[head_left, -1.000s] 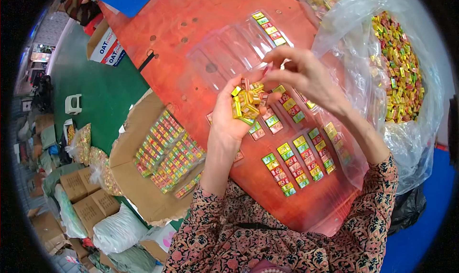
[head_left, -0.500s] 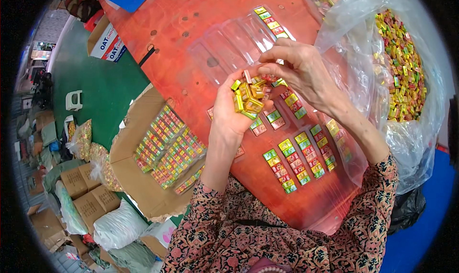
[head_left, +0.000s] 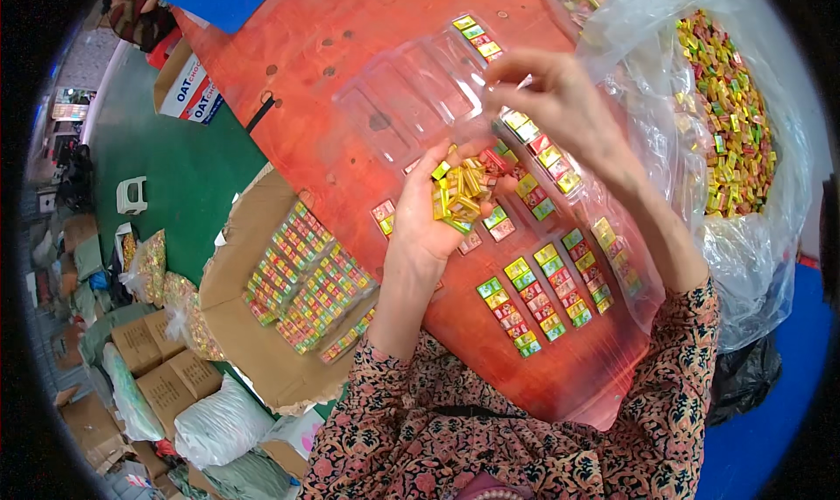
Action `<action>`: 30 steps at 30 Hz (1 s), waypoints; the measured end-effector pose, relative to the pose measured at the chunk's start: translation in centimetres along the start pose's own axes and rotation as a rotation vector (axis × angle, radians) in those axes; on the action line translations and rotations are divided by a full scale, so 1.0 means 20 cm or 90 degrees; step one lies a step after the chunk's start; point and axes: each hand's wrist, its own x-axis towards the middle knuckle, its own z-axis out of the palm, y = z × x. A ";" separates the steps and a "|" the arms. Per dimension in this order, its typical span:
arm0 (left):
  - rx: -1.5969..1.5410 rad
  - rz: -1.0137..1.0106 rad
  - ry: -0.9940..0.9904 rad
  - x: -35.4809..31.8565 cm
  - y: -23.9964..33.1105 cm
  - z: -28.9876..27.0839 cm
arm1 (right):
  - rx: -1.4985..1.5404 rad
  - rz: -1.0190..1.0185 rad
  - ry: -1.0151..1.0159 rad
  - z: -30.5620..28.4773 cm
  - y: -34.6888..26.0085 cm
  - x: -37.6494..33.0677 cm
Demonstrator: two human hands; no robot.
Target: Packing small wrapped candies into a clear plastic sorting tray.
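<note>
My left hand (head_left: pixel 418 237) is cupped palm up around a heap of small wrapped candies (head_left: pixel 464 189), mostly yellow with some red and green. Beyond it, my right hand (head_left: pixel 560 106) hangs over a clear plastic tray (head_left: pixel 409 87), its fingers curled into a pinch. Motion smears those fingertips, and whatever lies between them cannot be made out. A row of candies (head_left: pixel 477 38) fills the tray's far right slot; other slots to its left are bare. Nearer me, several filled candy rows (head_left: pixel 551 277) lie side by side in clear trays.
At the right stands a big clear plastic bag (head_left: pixel 647 54) of loose candies (head_left: pixel 726 124). A cardboard box (head_left: pixel 236 299) with packed candy trays (head_left: pixel 306 277) sits at the table's left edge. Cartons (head_left: pixel 157 342) and stuffed sacks (head_left: pixel 219 417) crowd the lower left, near a white stool (head_left: pixel 131 195).
My right hand has lifted slightly away from my left palm, over the tray, uncovering a candy row beneath it. My left hand keeps its heap, and the view has shifted slightly.
</note>
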 end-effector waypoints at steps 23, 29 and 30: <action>-0.084 0.054 0.022 -0.09 0.05 0.00 | -0.279 0.003 0.142 0.00 0.41 0.07; -0.098 0.055 -0.002 -0.12 0.09 -0.03 | -0.352 -0.134 0.154 0.00 0.40 0.06; -0.099 0.054 -0.002 -0.11 0.08 -0.03 | -0.348 -0.116 0.136 0.00 0.41 0.06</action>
